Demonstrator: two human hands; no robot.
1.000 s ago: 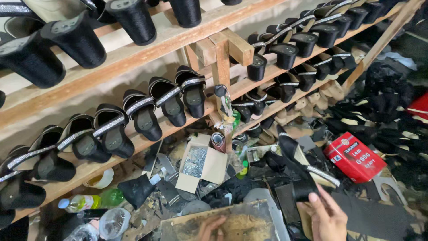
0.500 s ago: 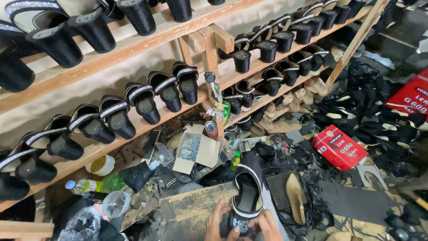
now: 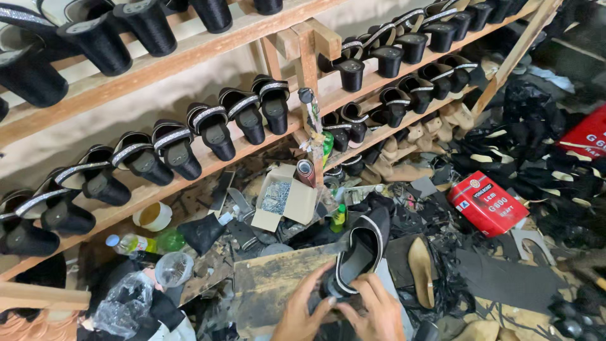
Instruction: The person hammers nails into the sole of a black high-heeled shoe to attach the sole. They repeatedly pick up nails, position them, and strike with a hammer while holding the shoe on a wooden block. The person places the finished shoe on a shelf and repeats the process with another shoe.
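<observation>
Head view: both hands, left hand (image 3: pixel 302 316) and right hand (image 3: pixel 374 312), now close around a black block-heeled sandal (image 3: pixel 357 252) held over the worn wooden counter (image 3: pixel 271 284), where a moment earlier only one reached among scraps.

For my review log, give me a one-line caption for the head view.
Both hands, left hand and right hand, grip a black shoe over a worn wooden board, below wooden racks of black heeled shoes.

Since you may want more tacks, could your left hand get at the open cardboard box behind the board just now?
Probably not at once: the left hand and right hand both grip the black shoe. The cardboard box itself lies uncovered.
</observation>
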